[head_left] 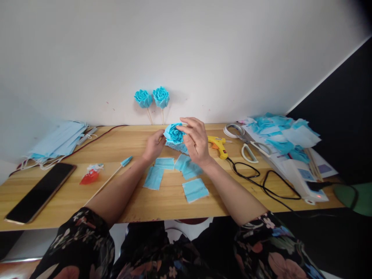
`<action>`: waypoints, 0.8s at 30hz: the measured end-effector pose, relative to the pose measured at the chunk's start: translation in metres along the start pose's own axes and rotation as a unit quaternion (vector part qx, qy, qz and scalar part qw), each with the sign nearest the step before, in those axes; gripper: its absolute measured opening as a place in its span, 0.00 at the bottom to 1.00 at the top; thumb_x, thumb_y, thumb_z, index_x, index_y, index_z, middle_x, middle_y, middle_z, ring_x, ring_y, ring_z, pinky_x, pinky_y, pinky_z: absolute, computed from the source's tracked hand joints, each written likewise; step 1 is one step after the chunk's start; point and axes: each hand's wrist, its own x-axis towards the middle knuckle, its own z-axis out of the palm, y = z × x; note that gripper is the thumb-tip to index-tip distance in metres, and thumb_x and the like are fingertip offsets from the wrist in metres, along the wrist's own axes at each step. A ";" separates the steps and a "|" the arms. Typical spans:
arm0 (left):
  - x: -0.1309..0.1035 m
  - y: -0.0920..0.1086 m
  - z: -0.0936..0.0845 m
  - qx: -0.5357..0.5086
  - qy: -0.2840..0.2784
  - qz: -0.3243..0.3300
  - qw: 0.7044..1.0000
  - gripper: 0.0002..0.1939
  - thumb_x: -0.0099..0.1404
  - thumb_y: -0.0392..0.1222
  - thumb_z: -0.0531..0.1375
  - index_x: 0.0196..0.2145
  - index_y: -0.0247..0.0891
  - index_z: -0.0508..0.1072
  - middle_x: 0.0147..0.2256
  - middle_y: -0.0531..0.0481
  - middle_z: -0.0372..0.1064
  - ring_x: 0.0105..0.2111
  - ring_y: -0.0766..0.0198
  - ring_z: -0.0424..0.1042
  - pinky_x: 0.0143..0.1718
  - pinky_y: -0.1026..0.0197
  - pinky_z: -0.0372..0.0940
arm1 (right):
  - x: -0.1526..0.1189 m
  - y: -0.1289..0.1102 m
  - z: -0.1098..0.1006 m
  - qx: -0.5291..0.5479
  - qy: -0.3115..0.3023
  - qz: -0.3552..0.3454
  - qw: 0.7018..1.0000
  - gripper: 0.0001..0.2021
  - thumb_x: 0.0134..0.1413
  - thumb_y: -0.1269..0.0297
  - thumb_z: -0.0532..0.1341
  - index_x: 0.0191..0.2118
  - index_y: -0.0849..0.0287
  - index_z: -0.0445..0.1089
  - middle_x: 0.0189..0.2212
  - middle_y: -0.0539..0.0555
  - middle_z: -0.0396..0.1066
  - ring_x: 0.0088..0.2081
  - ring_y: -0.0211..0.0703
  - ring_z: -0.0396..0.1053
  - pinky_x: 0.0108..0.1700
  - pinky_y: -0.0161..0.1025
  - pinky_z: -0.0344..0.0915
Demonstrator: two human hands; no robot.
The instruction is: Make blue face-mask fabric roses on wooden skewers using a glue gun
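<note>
A blue flower made of folded mask fabric is up above the middle of the table, its petals in layers around a curled centre. My left hand grips it from the left side, with fingertips partly hidden. From the right, my right hand has its thumb and bent fingers against the petals at the flower's edge. Cut blue fabric squares lie on the wood below both hands. A yellow glue gun rests just right of my right hand.
Two finished-looking blue flowers on sticks lean against the wall. Face masks, a phone, a red packet and a blue-tipped stick are left. Scissors, fabric scraps and a power strip with cords occupy the right.
</note>
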 end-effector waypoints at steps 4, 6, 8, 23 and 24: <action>0.001 -0.001 0.000 0.003 0.002 0.007 1.000 0.07 0.66 0.43 0.60 0.34 0.38 0.76 0.33 0.49 0.75 0.35 0.60 0.73 0.40 0.60 0.65 | 0.001 0.000 0.000 -0.011 0.013 0.003 1.000 0.15 0.71 0.60 0.49 0.52 0.49 0.72 0.55 0.56 0.72 0.59 0.51 0.67 0.60 0.57 0.66; 0.001 -0.001 0.000 0.000 0.003 0.007 1.000 0.08 0.66 0.44 0.59 0.34 0.38 0.75 0.33 0.49 0.75 0.35 0.60 0.73 0.41 0.60 0.66 | 0.001 0.000 -0.001 -0.019 0.017 0.013 1.000 0.15 0.71 0.59 0.49 0.51 0.49 0.72 0.54 0.56 0.73 0.58 0.51 0.68 0.60 0.58 0.66; 0.001 0.000 0.000 -0.003 0.003 0.003 1.000 0.09 0.67 0.44 0.58 0.34 0.38 0.75 0.33 0.49 0.75 0.35 0.60 0.73 0.41 0.60 0.65 | 0.001 0.000 -0.001 -0.018 0.020 0.019 0.999 0.16 0.71 0.59 0.48 0.50 0.50 0.72 0.54 0.56 0.73 0.58 0.52 0.68 0.60 0.58 0.66; 0.000 -0.002 0.000 -0.007 -0.006 0.008 1.000 0.08 0.68 0.43 0.59 0.35 0.38 0.75 0.34 0.48 0.75 0.36 0.60 0.73 0.43 0.59 0.66 | 0.000 0.001 0.001 -0.007 0.027 0.013 1.000 0.15 0.71 0.59 0.49 0.49 0.49 0.74 0.53 0.55 0.74 0.57 0.51 0.68 0.60 0.57 0.66; 0.000 -0.002 0.000 -0.008 -0.007 0.006 1.000 0.08 0.68 0.44 0.59 0.36 0.38 0.76 0.35 0.48 0.75 0.37 0.59 0.73 0.44 0.59 0.67 | 0.000 0.001 0.001 -0.008 0.025 0.017 1.000 0.16 0.71 0.59 0.49 0.49 0.49 0.74 0.53 0.55 0.74 0.57 0.51 0.68 0.60 0.57 0.66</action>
